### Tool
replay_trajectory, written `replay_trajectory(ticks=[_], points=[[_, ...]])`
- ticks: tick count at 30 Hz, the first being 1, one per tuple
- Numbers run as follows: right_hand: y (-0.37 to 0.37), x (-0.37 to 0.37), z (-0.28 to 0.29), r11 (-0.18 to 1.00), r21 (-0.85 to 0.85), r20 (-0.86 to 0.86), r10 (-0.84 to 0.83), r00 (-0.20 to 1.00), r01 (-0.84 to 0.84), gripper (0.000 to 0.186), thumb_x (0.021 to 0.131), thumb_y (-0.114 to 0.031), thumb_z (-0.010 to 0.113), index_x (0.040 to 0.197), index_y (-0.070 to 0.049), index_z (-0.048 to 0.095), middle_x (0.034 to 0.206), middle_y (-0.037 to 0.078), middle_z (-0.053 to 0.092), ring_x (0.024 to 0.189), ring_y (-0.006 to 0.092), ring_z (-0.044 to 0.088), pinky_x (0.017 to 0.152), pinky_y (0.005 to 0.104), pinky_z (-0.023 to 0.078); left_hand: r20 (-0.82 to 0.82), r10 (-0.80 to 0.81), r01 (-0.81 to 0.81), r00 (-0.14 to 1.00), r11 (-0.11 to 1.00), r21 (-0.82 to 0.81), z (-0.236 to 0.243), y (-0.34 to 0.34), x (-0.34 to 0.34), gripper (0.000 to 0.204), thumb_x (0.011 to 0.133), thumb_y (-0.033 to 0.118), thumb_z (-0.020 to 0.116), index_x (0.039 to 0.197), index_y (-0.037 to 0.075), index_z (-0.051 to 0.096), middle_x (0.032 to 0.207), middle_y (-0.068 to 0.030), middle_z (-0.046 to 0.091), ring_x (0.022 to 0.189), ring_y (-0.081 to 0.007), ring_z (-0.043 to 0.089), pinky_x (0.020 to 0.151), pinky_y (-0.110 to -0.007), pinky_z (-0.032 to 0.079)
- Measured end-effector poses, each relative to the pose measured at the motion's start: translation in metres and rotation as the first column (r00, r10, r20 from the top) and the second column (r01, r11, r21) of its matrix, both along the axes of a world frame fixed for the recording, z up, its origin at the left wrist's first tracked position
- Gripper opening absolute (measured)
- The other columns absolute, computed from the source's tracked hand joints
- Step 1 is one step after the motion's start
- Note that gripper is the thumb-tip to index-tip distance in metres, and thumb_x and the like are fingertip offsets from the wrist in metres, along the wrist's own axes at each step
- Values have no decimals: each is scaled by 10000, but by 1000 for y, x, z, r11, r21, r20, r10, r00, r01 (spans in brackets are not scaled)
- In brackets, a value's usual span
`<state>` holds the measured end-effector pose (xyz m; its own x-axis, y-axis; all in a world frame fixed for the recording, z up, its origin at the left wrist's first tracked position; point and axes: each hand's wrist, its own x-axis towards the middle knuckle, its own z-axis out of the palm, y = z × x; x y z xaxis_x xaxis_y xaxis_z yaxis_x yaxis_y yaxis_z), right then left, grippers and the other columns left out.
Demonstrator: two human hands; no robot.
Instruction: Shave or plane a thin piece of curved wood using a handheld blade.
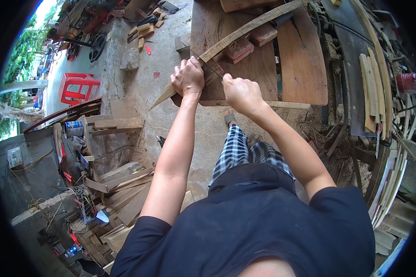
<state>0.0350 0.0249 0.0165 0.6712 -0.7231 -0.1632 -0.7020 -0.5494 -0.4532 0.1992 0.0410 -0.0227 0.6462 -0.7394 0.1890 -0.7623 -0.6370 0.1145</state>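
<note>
Timber strip [252,28], long and gently curved, lies slantwise over the wooden tabletop [305,76], running from the far side down past the near left corner, where its tapered end juts out over the floor [145,74]. Your left hand [188,77] is curled down over the strip close to that corner, gripping it, with your knuckles facing up; the undersides of your fingers are hidden. Your right hand [243,93] is closed in a fist around one end of a thin dark tool [211,66], just inside the tabletop's near edge. The tool slants across the strip, and its other end reaches the thumb side of your left hand; you cannot tell from this view whether that hand touches it. Beside the strip, toward the middle of the tabletop, sit red-sided blocks [240,50], and a narrow gap runs between the boards to their right. Beyond the tabletop's left edge, wood offcuts [146,31] are scattered on the floor, and a red plastic stool [78,87] stands farther left. Past the right edge, narrow wooden slats [372,94] lie side by side, with a red container [409,83] beyond them.
</note>
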Motion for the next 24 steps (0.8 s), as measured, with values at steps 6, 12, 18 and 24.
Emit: replay_trajectory(ticks=[6,12,18,24], points=[[-28,33,-3,1000,-8,33,-10,999,10,228,863,-131,463,964,1,620,872,198,694,826,322,695,696,423,553,-14,-17,16,1000,999,-30,-4,-8,-3,484,970,391,313,965,75,680,986,-126,686,978,-312,627,844,-457,458],[0,4,-1,1000,16,24,-9,1000,8,192,852,-119,467,916,-4,607,860,212,690,796,329,697,676,445,554,-1,-16,16,1000,999,-28,-1,2,4,485,969,394,317,964,71,679,958,-164,684,960,-328,632,831,-461,465],[-22,18,-6,999,20,55,-32,998,31,200,850,-109,470,945,14,596,834,221,686,791,358,691,675,446,559,-46,0,0,999,1000,-11,-1,-10,-3,503,972,401,298,977,71,677,1013,-120,681,972,-328,626,852,-471,454],[-5,7,-9,999,30,70,-30,997,28,193,850,-106,465,940,7,593,855,228,684,805,358,690,679,448,558,65,-15,19,998,998,-55,-11,-6,7,465,973,357,330,878,82,692,1010,-78,677,940,-306,629,817,-461,458]])
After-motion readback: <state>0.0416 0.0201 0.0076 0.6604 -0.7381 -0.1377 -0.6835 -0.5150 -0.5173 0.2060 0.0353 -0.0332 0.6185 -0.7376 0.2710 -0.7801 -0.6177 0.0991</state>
